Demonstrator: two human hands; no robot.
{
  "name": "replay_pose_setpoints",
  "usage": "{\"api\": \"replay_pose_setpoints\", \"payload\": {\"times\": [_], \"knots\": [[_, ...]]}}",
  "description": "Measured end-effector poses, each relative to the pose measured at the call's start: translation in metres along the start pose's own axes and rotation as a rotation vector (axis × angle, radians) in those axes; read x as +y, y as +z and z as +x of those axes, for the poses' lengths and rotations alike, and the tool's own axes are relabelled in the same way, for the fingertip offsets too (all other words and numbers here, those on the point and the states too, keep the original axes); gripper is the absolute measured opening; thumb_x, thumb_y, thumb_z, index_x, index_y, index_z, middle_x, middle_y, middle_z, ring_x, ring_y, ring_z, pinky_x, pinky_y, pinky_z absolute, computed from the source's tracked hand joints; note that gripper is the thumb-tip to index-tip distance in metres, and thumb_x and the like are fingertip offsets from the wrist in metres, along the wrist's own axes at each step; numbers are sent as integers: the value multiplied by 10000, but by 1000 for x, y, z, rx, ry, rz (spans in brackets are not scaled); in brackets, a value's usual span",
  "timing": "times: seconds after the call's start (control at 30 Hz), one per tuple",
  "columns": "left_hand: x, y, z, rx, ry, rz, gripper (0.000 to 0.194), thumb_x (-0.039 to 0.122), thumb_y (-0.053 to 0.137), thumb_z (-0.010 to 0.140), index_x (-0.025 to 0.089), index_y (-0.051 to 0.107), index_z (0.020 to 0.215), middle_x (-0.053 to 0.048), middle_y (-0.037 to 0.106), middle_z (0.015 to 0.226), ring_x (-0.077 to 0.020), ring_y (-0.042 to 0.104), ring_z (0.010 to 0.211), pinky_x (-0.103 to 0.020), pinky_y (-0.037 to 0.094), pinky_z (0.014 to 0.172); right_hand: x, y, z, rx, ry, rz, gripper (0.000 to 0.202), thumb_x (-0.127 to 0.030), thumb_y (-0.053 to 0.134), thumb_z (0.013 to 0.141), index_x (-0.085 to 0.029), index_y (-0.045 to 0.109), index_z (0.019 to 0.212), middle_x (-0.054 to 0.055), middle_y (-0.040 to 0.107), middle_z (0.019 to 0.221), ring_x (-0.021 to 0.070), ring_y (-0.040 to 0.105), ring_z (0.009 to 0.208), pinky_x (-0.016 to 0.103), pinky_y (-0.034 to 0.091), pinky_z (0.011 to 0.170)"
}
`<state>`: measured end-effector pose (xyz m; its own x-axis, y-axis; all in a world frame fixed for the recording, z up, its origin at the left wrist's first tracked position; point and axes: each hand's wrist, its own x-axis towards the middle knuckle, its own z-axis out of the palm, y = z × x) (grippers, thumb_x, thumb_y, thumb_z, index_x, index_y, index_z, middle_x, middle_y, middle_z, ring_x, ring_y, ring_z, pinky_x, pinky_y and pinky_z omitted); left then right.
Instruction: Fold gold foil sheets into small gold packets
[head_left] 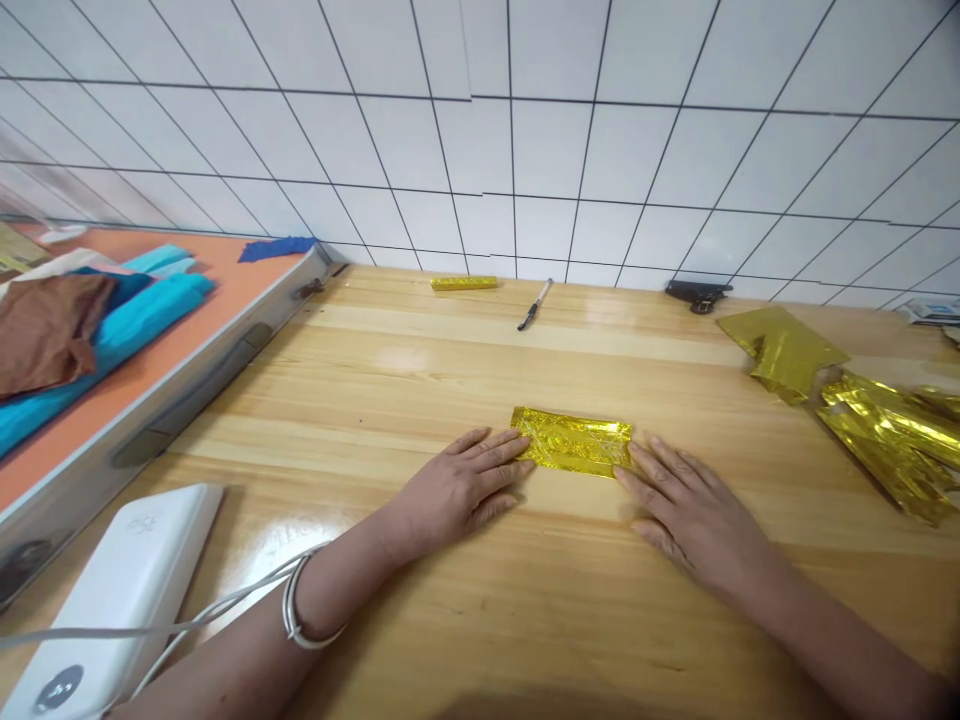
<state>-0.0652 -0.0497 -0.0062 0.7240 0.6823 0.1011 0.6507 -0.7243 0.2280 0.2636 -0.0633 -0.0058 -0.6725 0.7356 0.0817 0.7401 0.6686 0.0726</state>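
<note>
A folded sheet of shiny gold foil paper (pixel 574 440) lies flat on the wooden table, its surface embossed and its long edges creased. At its left end rests my left hand (pixel 469 482), fingers stretched out, the tips touching the foil. My right hand (pixel 686 500) lies at the opposite end with its fingers extended, the tips against the lower right corner. Neither hand grips anything. A silver bangle (pixel 294 605) sits on my left wrist.
A narrow gold strip (pixel 463 284), a pen (pixel 535 305) and a black clip (pixel 699 293) lie near the tiled wall. More gold foil (pixel 892 430) is piled at right. A white power bank (pixel 135 580) with cables stands left, beside a raised orange surface (pixel 225 275) holding cloth.
</note>
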Motion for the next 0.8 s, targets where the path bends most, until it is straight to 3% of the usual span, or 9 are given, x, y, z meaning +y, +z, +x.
{"api": "replay_pose_setpoints", "payload": {"times": [0.5,0.8], "knots": [[7,-4,5,-11,-27,36,390,341,360,953,238,453,1317,-55,399,1421,-216,353,1320,-441,268,1094,-4,-2,4,44,-20,12,408,-350,469,900,-158,548,1251,139,346,1448,291,188,1374,480,321,1050],[-4,-2,-1,99,8,31,336,270,409,937,230,523,1250,-47,487,1354,-191,451,1251,-397,333,1066,0,2,3,63,-40,20,400,-342,466,906,-159,552,1251,141,351,1445,291,192,1373,470,339,1043]]}}
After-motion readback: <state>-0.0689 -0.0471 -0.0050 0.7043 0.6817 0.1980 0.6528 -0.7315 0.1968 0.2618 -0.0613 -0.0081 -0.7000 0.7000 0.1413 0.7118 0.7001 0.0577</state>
